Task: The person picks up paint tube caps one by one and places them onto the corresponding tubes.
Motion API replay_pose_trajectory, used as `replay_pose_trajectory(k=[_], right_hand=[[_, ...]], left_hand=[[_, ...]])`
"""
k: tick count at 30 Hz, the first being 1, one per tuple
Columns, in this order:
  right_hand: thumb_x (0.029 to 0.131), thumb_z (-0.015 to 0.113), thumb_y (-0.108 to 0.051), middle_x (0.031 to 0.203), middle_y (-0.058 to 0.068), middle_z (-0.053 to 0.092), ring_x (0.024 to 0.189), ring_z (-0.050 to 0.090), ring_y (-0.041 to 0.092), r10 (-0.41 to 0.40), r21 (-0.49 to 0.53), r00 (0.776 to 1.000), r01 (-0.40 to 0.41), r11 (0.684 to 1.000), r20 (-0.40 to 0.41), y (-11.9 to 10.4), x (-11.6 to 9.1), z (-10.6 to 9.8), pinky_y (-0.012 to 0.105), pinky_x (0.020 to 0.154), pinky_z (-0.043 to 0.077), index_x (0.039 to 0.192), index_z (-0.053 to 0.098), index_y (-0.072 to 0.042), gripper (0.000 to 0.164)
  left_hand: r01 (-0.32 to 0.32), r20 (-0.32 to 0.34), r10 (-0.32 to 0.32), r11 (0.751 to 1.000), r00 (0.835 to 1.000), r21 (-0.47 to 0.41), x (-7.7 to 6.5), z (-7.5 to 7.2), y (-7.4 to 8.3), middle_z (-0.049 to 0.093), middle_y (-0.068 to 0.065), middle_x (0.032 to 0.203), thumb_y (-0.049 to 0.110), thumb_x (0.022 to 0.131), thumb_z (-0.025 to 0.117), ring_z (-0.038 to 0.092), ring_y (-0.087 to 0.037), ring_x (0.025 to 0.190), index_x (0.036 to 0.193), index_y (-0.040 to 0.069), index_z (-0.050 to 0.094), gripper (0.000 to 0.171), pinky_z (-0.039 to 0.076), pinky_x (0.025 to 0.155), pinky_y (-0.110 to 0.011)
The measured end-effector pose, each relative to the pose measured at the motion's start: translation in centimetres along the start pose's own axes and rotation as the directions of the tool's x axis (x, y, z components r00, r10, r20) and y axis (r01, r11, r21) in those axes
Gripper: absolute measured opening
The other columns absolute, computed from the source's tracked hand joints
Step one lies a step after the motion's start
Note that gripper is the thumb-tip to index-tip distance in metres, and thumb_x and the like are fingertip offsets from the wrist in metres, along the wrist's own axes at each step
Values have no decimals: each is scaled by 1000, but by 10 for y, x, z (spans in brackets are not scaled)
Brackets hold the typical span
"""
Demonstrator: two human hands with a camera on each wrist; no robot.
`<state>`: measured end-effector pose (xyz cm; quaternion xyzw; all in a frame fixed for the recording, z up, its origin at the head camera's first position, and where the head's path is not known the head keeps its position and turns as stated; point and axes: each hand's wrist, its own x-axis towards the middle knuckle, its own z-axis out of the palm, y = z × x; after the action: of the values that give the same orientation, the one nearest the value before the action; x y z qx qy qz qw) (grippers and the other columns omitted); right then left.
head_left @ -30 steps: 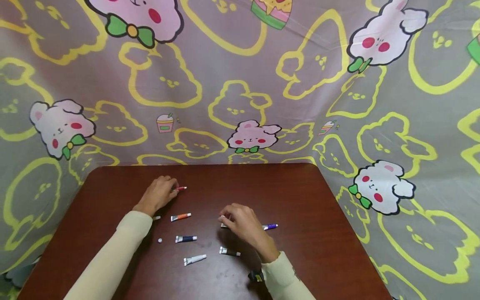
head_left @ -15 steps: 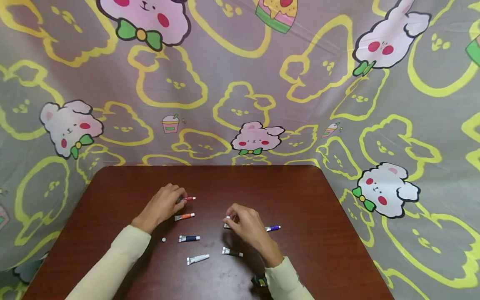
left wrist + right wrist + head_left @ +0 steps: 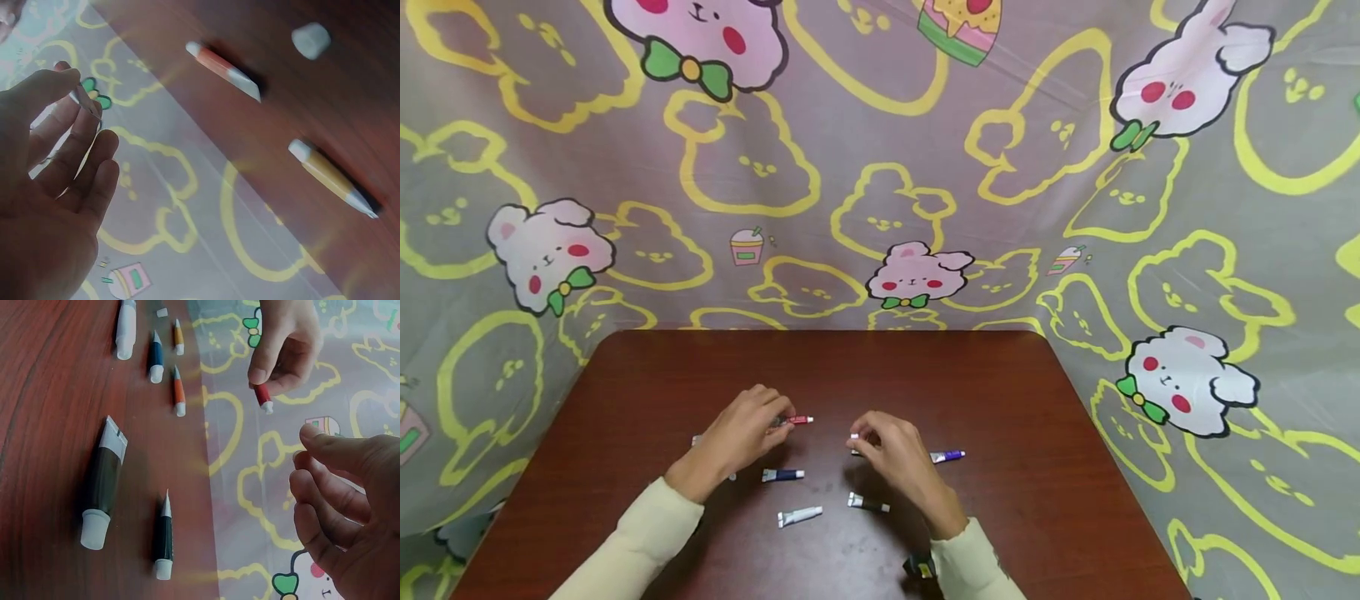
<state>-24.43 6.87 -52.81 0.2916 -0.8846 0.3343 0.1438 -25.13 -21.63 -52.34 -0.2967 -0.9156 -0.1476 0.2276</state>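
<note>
My left hand [image 3: 741, 433] pinches a small red paint tube [image 3: 262, 395] between thumb and fingertips. Its white end points right, and its silver tail shows in the left wrist view. My right hand [image 3: 898, 458] hovers beside it with bent fingers. At its thumb and index tips the head view shows a small white piece [image 3: 853, 437], perhaps a cap; the right wrist view does not make it plain. Below that hand lies a dark green tube [image 3: 164, 540], mostly hidden from the head camera. An orange tube [image 3: 219, 65] and a yellow tube [image 3: 331, 178] lie near my left arm.
On the brown table [image 3: 1000, 517] lie a navy tube [image 3: 782, 475], a silver-white tube [image 3: 800, 516], a dark brown tube [image 3: 868, 502] and a purple tube [image 3: 947, 457]. A loose white cap [image 3: 311, 40] sits apart. A patterned cloth [image 3: 820, 125] surrounds the table.
My left hand has drawn the red tube toward me and to the right, nearer my right hand. It now covers the orange tube in the head view. The right hand has stayed almost still.
</note>
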Motion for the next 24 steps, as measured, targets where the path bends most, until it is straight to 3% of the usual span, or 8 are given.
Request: replay_pose_trajectory(k=[8, 16, 24], right_hand=[[87, 91, -12, 84, -6, 76, 76, 70, 6, -43, 9, 999, 43, 999, -18, -7, -4, -3, 22, 71, 57, 96, 77, -16, 17], [89, 90, -13, 85, -6, 78, 77, 73, 9, -23, 13, 999, 22, 1000, 24, -12, -7, -5, 24, 72, 57, 97, 77, -16, 16], [89, 90, -15, 87, -6, 80, 78, 72, 5, -14, 25, 999, 13, 1000, 51, -16, -9, -6, 22, 73, 57, 97, 78, -16, 15]], left_hand=[[-26, 0, 26, 1000, 1000, -7, -3, -6, 26, 71, 3, 91, 16, 84, 94, 62, -16, 88, 96, 15, 75, 23, 54, 79, -38], [-76, -25, 75, 997, 997, -34, -7, -6, 40, 71, 5, 93, 16, 83, 94, 63, -15, 90, 97, 16, 74, 24, 55, 82, -39], [-81, -35, 79, 995, 996, -60, -9, -7, 53, 70, 5, 94, 18, 84, 94, 62, -14, 93, 97, 16, 74, 23, 54, 84, -38]])
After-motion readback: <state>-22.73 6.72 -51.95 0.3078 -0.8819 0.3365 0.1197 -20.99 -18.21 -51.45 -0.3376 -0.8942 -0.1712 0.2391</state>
